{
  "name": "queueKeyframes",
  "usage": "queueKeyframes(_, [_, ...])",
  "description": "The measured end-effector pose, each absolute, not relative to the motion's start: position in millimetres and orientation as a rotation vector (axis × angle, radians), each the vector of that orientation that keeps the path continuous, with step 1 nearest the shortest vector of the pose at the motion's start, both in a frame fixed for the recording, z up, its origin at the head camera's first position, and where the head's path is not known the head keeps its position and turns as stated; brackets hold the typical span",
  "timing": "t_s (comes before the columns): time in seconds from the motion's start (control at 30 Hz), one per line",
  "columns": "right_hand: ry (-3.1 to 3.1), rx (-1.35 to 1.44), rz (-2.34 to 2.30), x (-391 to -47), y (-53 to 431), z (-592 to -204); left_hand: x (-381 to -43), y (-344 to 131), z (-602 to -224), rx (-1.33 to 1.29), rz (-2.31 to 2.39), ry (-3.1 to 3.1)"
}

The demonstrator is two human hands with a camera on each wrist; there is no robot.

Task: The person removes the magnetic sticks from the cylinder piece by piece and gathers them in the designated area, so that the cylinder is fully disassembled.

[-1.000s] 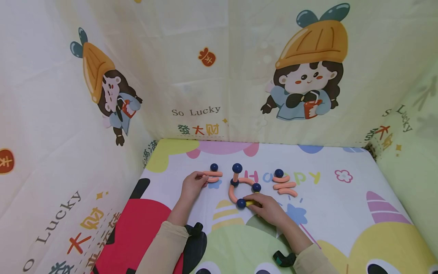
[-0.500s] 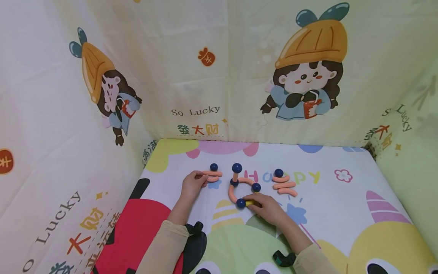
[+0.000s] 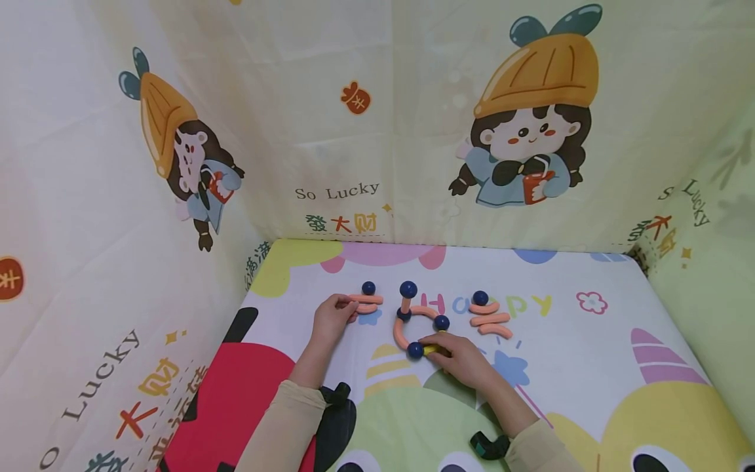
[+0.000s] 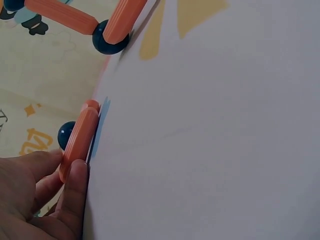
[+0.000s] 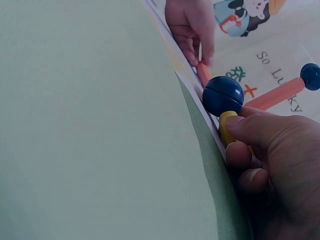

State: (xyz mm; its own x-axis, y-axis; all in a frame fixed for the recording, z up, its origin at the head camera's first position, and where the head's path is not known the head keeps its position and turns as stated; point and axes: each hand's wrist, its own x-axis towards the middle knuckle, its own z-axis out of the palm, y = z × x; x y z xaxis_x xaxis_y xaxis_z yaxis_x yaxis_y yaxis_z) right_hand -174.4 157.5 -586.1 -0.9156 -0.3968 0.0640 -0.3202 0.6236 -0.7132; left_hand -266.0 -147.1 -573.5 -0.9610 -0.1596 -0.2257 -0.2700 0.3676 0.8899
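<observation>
Near the middle of the table, salmon-coloured curved toy building rods and dark blue balls form a ring. One straight rod stands up from it, topped by a blue ball. My right hand pinches a yellow rod at the ring's near right side, its end against a blue ball. To the left, my left hand pinches the end of a salmon rod between thumb and fingers. Another rod and a loose blue ball lie beside it.
Right of the ring lie several salmon rods and a blue ball. A printed cloth covers the table, and printed curtains hang behind and along both sides.
</observation>
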Motion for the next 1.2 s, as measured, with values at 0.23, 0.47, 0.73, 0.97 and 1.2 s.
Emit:
queueKeyframes(0.23, [2.733,-0.597,-1.183,-175,157,-586,-264,-147,-573,-0.377,1.67,2.537])
queueKeyframes(0.47, [2.733,-0.593,-1.164,-176,158,-586,-261,-146,-570,-0.356,1.655,2.577])
queueKeyframes(0.73, [2.734,-0.596,-1.166,-176,159,-588,-260,-137,-554,-0.123,1.581,2.663])
queueKeyframes(0.97, [2.714,-0.587,-1.177,-176,159,-588,-256,-121,-526,0.23,1.507,2.601])
queueKeyframes(1.2, [2.714,-0.584,-1.172,-176,158,-587,-254,-97,-503,0.458,1.458,2.442])
